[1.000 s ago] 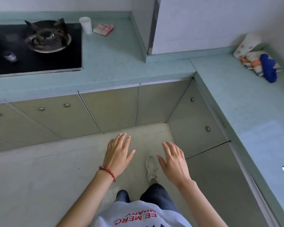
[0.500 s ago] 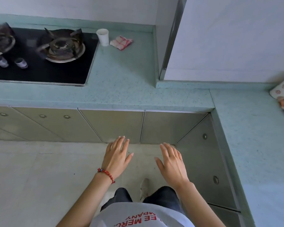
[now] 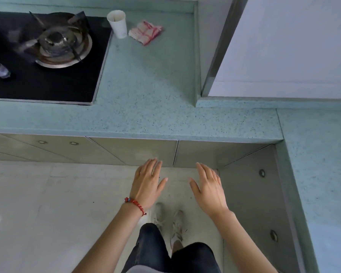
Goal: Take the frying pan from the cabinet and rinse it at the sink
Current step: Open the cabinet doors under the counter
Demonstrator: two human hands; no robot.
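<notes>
No frying pan and no sink show in the head view. Grey cabinet doors [image 3: 134,150] run closed under the green speckled countertop [image 3: 146,115]; more closed doors [image 3: 250,194] line the right-hand run. My left hand [image 3: 148,184], with a red bead bracelet at the wrist, hovers palm down in front of the doors, fingers apart and holding nothing. My right hand [image 3: 207,188] hovers beside it the same way, empty. Neither hand touches a door.
A black gas hob [image 3: 47,56] with a burner sits at the upper left. A white cup [image 3: 117,23] and a folded red-and-white cloth [image 3: 146,32] stand on the counter behind. A white wall block [image 3: 283,46] fills the corner. My feet are on pale floor tiles [image 3: 47,203].
I have stepped closer to the corner counter, and the view has shifted left and down. The sink edge and the cloths at the right have left the view. Both hands stay open.
</notes>
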